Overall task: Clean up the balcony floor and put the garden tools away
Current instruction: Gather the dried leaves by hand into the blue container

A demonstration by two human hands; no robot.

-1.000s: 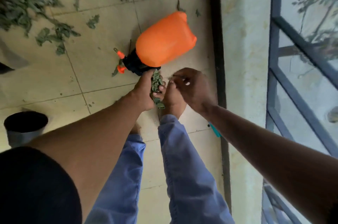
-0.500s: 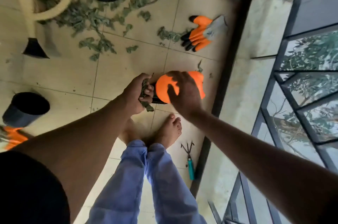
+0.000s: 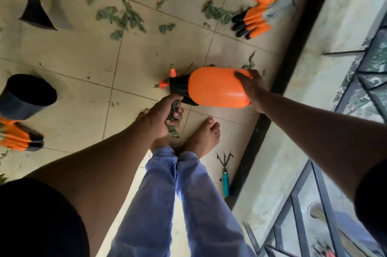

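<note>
A: Which step is this?

B: Tool pickup, I'd say. The right hand wraps over the base of the orange sprayer at frame centre, fingers curled on it. The sprayer lies sideways, nozzle left — lifted or resting on the floor, I can't tell.

A: And the left?

B: The left hand is fisted round a bunch of leaves, just below the sprayer's black head.

A: Next?

B: Probably carrying both off — then more leaves at the top, gloves upper right, a rake by the feet.
</note>
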